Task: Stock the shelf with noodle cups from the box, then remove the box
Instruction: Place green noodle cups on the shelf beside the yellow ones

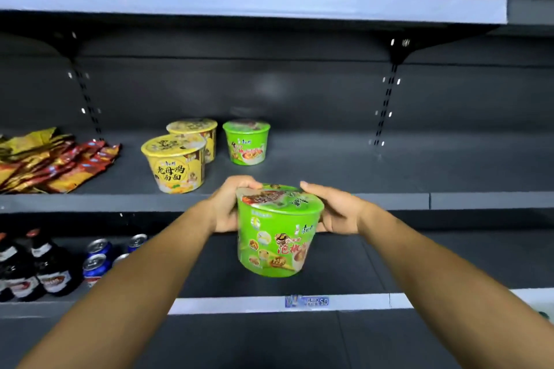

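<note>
I hold a green noodle cup [277, 237] in the air in front of the middle shelf [329, 171]. My left hand [229, 207] grips its left side near the lid and my right hand [335, 210] grips its right side. The cup is tilted a little and sits just below the shelf's front edge. On that shelf stand two yellow noodle cups [177, 163], one behind the other, and to their right a second green noodle cup [246, 142]. The box is not in view.
Red and yellow snack packets [51, 162] lie at the left of the middle shelf. On the lower shelf [269, 302] dark bottles [33, 266] and blue cans [99, 257] stand at the left. An upper shelf [239, 3] hangs overhead.
</note>
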